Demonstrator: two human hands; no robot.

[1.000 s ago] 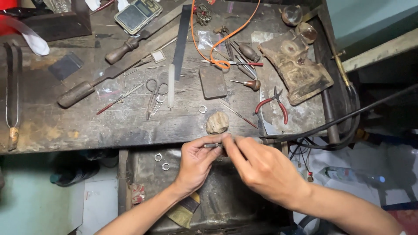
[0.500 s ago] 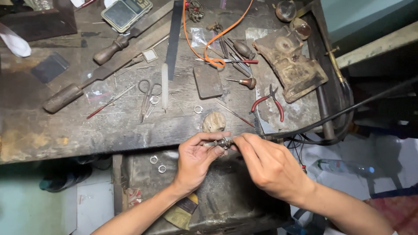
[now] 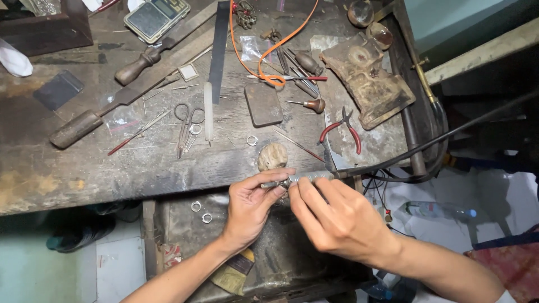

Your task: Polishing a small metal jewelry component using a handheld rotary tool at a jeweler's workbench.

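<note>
Your right hand (image 3: 342, 221) is gripping the metal handpiece (image 3: 309, 178) of the flexible-shaft tool, fingers curled around the barrel and pressed together, thumb on top. The black hose (image 3: 449, 137) is running off from it to the right, over the bench edge. Your left hand (image 3: 252, 205) is meeting the handpiece tip: thumb and forefinger pinched together at the front end, other fingers folded underneath. Probably holding a small workpiece there, but it's too tiny and covered to tell. Both hands are sitting just in front of the worn wooden workbench (image 3: 67, 174), right below the wooden bench pin (image 3: 273, 156). Two small metal rings (image 3: 201, 211) are lying on the lower tray left of your left hand. Red-handled pliers (image 3: 342, 130) are lying just above the handpiece.
</note>
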